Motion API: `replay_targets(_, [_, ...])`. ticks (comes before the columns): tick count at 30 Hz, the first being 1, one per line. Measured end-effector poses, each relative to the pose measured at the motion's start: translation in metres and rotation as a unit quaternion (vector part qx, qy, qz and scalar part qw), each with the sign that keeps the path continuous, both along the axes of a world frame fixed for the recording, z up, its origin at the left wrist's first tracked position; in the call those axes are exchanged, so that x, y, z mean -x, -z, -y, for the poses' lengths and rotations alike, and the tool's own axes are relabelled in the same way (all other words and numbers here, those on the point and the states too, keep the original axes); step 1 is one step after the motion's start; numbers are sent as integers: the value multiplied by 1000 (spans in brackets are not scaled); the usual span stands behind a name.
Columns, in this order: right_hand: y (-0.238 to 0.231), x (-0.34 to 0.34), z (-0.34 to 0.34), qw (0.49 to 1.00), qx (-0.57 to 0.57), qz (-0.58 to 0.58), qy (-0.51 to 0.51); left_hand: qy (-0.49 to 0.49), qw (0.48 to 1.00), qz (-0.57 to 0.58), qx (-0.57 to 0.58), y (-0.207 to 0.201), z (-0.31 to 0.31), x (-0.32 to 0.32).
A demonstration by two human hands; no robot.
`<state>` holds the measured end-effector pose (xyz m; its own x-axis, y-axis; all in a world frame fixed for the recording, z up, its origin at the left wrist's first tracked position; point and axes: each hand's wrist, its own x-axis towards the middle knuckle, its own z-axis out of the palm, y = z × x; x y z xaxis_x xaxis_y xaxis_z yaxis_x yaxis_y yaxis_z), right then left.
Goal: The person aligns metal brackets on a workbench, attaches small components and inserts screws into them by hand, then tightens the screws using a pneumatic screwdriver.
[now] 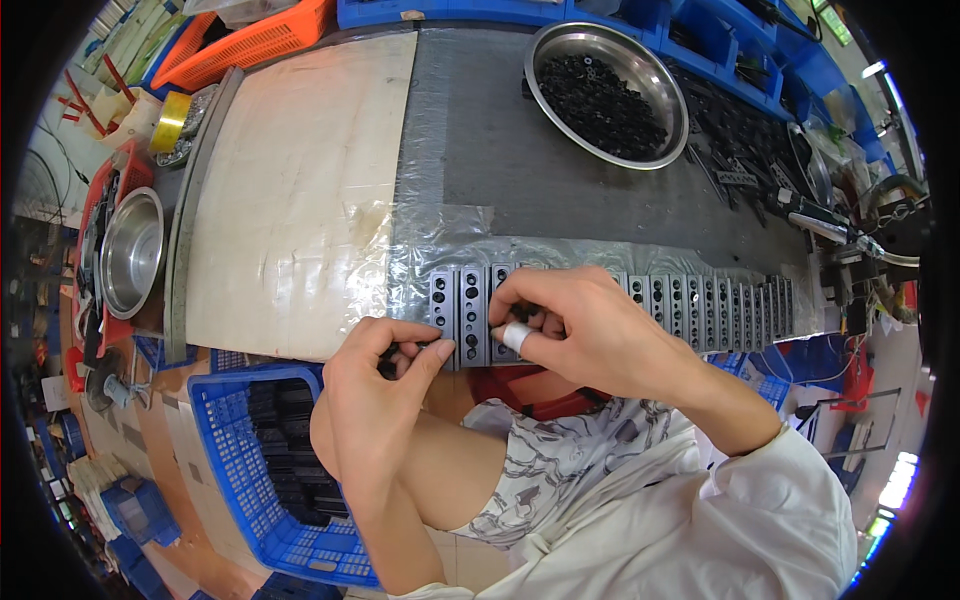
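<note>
Dark grey bars with rows of round holes [471, 312] stand side by side along the bench's front edge. Black pieces fill several of the holes. My left hand [375, 385] is at the leftmost bar, thumb and forefinger tips against its side, with small black parts showing inside the curled fingers. Over the third bar from the left, my right hand [590, 325] is closed, a white wrap [516, 336] around one digit. Something dark shows under its curled fingers, too hidden to name. That hand also covers some of the bars behind it.
A steel bowl [562, 128] of small black parts sits at the back. Loose dark parts and tools [745, 165] lie right of it. Blue bins [690, 45] line the far edge. Below left is a blue crate [235, 450] with black bars; another steel bowl [133, 250] stands left.
</note>
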<state>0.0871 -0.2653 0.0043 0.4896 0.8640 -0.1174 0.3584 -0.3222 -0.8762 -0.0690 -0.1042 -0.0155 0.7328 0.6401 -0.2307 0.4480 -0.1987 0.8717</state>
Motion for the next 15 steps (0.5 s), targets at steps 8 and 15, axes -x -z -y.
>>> replay_targets(8, [0,-4,8,999,18,16,-38,16,1000,-7,-22,0,1,-2])
replay_targets(15, [7,-14,26,997,-37,59,-21,-26,997,15,73,-5,-3,1])
